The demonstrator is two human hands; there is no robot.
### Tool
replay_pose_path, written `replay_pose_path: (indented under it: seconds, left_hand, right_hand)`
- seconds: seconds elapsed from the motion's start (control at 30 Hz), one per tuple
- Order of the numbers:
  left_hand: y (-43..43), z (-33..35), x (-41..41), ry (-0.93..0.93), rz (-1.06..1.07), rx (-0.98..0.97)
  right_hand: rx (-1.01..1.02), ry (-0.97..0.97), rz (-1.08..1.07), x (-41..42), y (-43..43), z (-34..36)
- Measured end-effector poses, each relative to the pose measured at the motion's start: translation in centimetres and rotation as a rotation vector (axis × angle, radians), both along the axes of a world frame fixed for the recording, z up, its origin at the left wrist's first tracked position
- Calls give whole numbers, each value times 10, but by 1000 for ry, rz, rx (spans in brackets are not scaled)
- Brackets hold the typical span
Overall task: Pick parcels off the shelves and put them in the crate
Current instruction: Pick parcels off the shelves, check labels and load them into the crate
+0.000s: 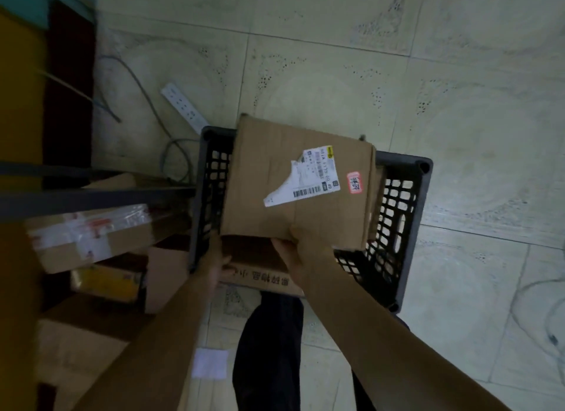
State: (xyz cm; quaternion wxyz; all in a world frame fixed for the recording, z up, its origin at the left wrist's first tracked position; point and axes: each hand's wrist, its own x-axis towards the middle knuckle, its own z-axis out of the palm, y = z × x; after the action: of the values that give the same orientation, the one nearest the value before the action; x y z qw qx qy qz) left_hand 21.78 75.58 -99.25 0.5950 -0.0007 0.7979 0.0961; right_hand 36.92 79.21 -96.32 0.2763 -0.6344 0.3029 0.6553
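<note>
A large brown cardboard parcel [275, 178] with a torn white shipping label and a small red sticker hangs over the black lattice crate [406, 202] on the floor. My right hand [301, 251] grips its near edge, thumb on top. My left hand [215, 257] holds the near left corner from below, its fingers partly hidden under the box. Beneath the parcel, at the crate's near side, lies another cardboard box [263, 277] with printed characters.
Dark metal shelf rails [91, 196] at the left carry several parcels, among them a taped brown box [91, 236] and a yellow package [104, 283]. A white power strip [183, 106] and grey cables lie on the tiled floor behind the crate. My dark trouser leg [269, 349] is below.
</note>
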Motion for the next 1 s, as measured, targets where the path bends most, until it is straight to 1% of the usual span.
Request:
replay_pose_path:
  seconds: [0.03,0.07,0.1,0.13,0.17,0.2,0.23,0.27,0.3,0.33,0.37,0.43,0.47,0.5,0.57,0.67,0.7,0.8,0.87,1.0]
  left_hand:
    - [-6,0,-1,-3,10,10]
    - [-9,4,-2,-5,23,34]
    - [-7,4,-6,6,44,58]
    - [-4,1,-11,24,49,73]
    - [0,-4,-16,33,23,101]
    - [3,-7,-20,26,-33,136]
    - [5,-12,-22,-4,-103,177]
    - [6,-17,-23,-37,-182,190]
    - [7,-21,-23,-53,-260,175]
    - [7,-25,-21,-55,-316,152]
    - [7,-28,-17,-52,-350,154]
    - [5,-31,-7,-20,-369,218]
    - [3,-32,-1,4,-362,249]
    - [0,-33,3,33,-352,264]
    - [-6,-36,7,80,-334,292]
    - [-14,-40,5,134,-354,325]
    - [-16,-40,4,142,-361,318]
    - [-19,-42,2,132,-321,301]
    - [-19,-44,1,144,-316,268]
    - [-17,-46,2,196,-509,208]
  right_hand:
    - [-18,44,-2,-3,0,-4]
    - [-34,77,66,-6,0,-9]
    - [-29,82,228,-4,-4,-20]
    - [-7,48,429,0,-7,-26]
    - [23,-38,635,7,-10,-31]
    - [71,-197,828,18,-13,-34]
    - [127,-406,980,30,-16,-37]
    - [193,-583,1067,45,-18,-40]
    - [265,-682,1104,59,-19,-43]
    - [325,-671,1116,72,-18,-48]
    - [350,-571,1100,82,-16,-53]
    - [333,-295,1041,83,-5,-59]
    - [342,-204,993,77,3,-62]
    - [379,-185,970,68,10,-64]
    - [493,-251,931,47,18,-67]
    - [553,-353,947,31,18,-71]
    - [575,-360,949,31,15,-71]
    - [635,-342,974,32,9,-72]
    - [637,-297,1005,33,10,-76]
    - [556,-199,1139,44,23,-91]
